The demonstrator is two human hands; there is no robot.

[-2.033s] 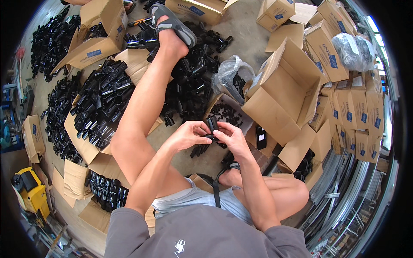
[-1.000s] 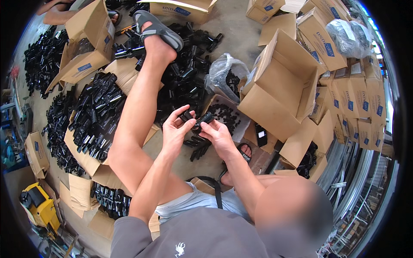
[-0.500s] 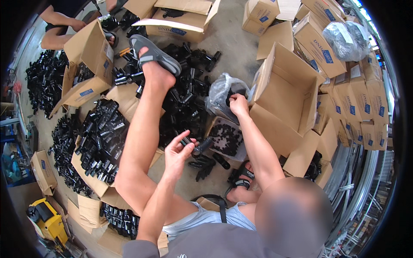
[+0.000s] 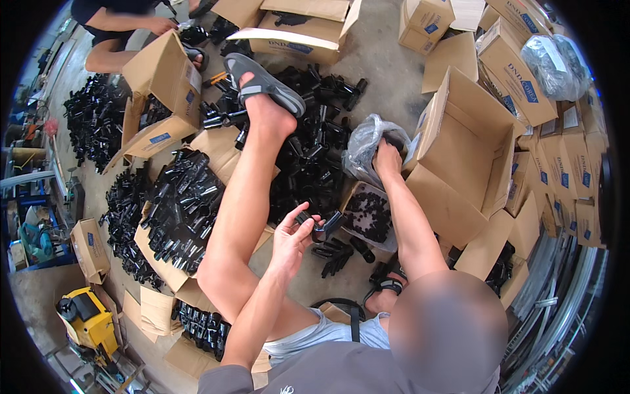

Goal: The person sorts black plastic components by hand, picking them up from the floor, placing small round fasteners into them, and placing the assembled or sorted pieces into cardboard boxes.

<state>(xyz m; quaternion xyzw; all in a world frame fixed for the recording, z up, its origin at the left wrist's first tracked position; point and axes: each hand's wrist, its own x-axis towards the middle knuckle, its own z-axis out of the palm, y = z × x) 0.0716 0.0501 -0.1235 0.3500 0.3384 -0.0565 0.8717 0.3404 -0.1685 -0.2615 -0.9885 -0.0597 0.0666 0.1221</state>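
Observation:
My left hand (image 4: 293, 244) is closed round a black elbow-shaped tubular part (image 4: 327, 225), raised above the floor. My right hand (image 4: 388, 161) reaches into the mouth of a clear plastic bag (image 4: 360, 151), where its fingers are hidden. Dark contents show inside the bag. Just below it, an open tub (image 4: 389, 240) holds many small black pieces (image 4: 366, 215). Several loose black parts (image 4: 333, 255) lie on the floor below my left hand. A large heap of similar black tubular parts (image 4: 315, 141) spreads beyond my hands.
An open cardboard box (image 4: 453, 167) stands right of the bag. More boxes (image 4: 564, 164) are stacked at far right. Black parts lie on cardboard (image 4: 184, 203) left of my outstretched leg (image 4: 243, 190). Another person's hand (image 4: 161, 25) is at far left. A yellow machine (image 4: 92, 318) stands lower left.
My right hand has gone deeper into the plastic bag, hiding its fingers. My left hand keeps its hold on the black part. The whole view has shifted, so the scene sits further right.

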